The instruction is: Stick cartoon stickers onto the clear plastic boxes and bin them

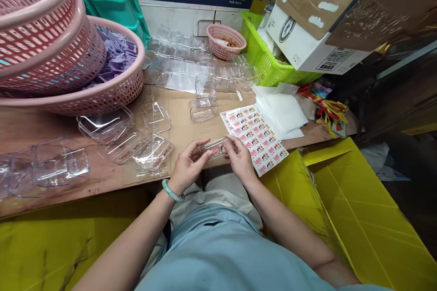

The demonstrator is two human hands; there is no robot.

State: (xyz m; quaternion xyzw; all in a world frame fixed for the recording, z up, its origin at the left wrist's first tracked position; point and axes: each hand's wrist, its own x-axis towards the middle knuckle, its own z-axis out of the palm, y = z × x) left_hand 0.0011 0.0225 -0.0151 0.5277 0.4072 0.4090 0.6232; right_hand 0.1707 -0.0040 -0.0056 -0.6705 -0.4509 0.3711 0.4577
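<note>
Between both hands, over the table's front edge, is a small clear plastic case [215, 149] with a pink and orange printed sticker on it. My left hand [191, 161] grips its left end, thumb on the near side. The right end is pinched by my right hand [239, 157], its fingers bent over the case. Just right of that hand lies a sheet of printed stickers [261, 138], partly over another such sheet. An opened clear case [204, 102] rests on the cardboard behind my hands. Several stickered clear cases [153, 151] are piled to the left.
Pink baskets [136, 70] stand at the left, the lowest holding purple pieces [118, 52]. More clear cases [51, 168] lie at the front left. Behind are a small pink basket [226, 41] and a green crate [269, 66] under a tilted carton [317, 18]. White backing paper [285, 111] lies right.
</note>
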